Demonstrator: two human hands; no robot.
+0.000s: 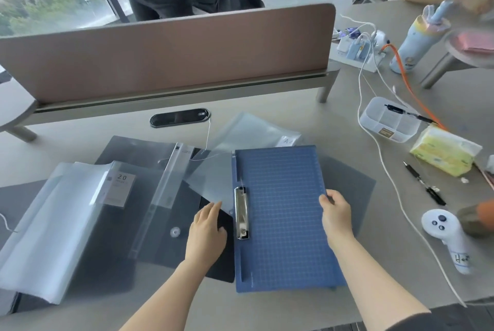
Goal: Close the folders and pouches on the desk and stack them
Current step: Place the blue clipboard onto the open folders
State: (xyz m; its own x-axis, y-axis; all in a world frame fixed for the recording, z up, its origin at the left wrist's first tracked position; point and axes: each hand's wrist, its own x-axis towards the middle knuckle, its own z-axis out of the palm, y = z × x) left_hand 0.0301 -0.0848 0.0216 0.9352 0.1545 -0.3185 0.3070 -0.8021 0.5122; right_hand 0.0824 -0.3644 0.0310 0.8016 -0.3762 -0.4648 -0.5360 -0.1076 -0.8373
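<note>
A blue grid-patterned clip folder (pixel 283 218) lies in front of me with its metal clip (pixel 242 213) along its left edge. My right hand (pixel 336 217) grips the folder's right edge, thumb on top. My left hand (pixel 207 231) rests flat, fingers apart, on a dark pouch (pixel 217 258) beside the clip. Left of it lies an open dark display book (pixel 117 223) with clear sleeves and a "20" label (pixel 119 189). A translucent snap pouch (pixel 171 197) overlaps it, and a clear sleeve folder (pixel 256 131) lies behind the blue folder.
A brown divider screen (pixel 165 52) runs across the back. On the right lie a white cable (pixel 385 170), pens (pixel 425 186), a tissue pack (pixel 446 154), a clear plastic box (pixel 390 119), a white controller (pixel 446 234) and a pale blue bottle (pixel 414 41). People stand behind the desk.
</note>
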